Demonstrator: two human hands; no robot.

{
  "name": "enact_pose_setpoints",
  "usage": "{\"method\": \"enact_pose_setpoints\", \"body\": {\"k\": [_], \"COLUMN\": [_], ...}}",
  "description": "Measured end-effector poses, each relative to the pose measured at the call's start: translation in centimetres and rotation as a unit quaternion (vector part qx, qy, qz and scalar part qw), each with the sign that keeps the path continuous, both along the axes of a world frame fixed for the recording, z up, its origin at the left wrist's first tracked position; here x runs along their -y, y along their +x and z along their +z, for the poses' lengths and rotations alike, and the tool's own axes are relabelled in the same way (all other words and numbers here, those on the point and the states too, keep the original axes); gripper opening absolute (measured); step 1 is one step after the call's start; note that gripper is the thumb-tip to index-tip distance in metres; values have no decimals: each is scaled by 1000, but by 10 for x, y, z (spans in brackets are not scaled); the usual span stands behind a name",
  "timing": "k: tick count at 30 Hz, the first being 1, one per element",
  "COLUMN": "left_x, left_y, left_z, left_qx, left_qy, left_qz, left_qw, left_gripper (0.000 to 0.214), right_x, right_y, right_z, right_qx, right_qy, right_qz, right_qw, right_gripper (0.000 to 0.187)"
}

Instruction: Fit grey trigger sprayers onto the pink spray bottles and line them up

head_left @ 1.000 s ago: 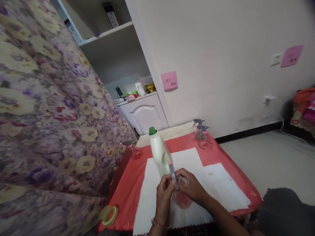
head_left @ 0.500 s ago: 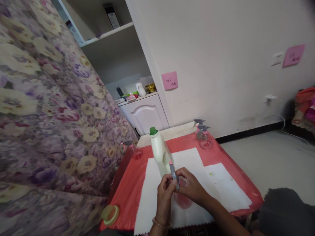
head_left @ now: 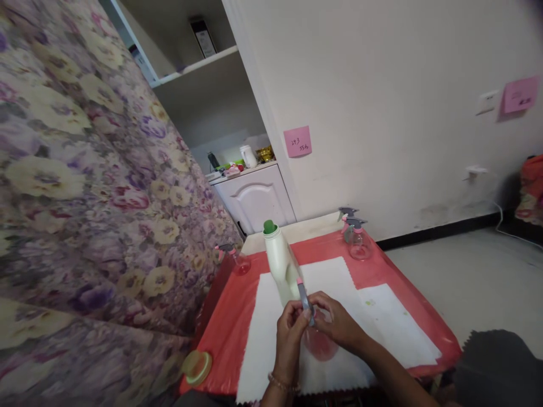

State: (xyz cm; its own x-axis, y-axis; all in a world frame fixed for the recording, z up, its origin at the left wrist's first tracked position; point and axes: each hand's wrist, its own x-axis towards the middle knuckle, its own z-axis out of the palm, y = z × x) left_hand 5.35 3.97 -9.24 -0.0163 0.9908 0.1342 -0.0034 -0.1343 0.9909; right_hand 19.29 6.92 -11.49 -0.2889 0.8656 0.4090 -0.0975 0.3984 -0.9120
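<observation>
My left hand [head_left: 289, 332] and my right hand [head_left: 335, 322] are both closed around the top of a small clear pink spray bottle [head_left: 319, 346] that rests on white paper [head_left: 335, 277]. Its grey trigger head [head_left: 304, 297] sticks up between my fingers. A tall white bottle with a green cap [head_left: 280, 262] stands just behind my hands, on the same paper. The paper covers part of a red table [head_left: 224, 316].
Two more spray bottles [head_left: 357, 242] stand at the table's far right corner, and another [head_left: 237, 261] at the far left edge. A yellow-green lid [head_left: 197, 367] lies at the near left corner. A flowered curtain [head_left: 85, 186] hangs left, and a white cabinet [head_left: 253, 195] stands behind the table.
My view has shifted slightly, so everything sits a little further right and lower. My hands keep the same grip on the spray bottle's top.
</observation>
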Motion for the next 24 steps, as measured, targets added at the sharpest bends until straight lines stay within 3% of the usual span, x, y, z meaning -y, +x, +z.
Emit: {"method": "enact_pose_setpoints", "body": {"k": [5,8,11,17,24], "left_x": [0,-1,-2,-2,-1], "left_y": [0,-1,-1,-1,0], "left_z": [-1,-1,-2,-2,-1], "left_qx": [-5,-2,2,-4,2], "left_qy": [-3,-6,-2,4,-2], "left_qz": [6,2,-7,-5,1], "left_qw": [1000,1000,1000,1000,1000], "left_gripper": [26,26,27,25,28], "right_x": [1,0,0,2,0], "right_y": [-3,-3,-1,-6,-2], "right_z": [-1,-2,-2,-4,0], "right_qx": [-4,7,4,-3,-3], "right_qy": [-26,-22,-1,-33,-5], "right_qz": [-58,-35,-2,-57,-25], "right_qw": [998,999,1000,998,1000], "right_gripper": [16,22,16,18,14]}}
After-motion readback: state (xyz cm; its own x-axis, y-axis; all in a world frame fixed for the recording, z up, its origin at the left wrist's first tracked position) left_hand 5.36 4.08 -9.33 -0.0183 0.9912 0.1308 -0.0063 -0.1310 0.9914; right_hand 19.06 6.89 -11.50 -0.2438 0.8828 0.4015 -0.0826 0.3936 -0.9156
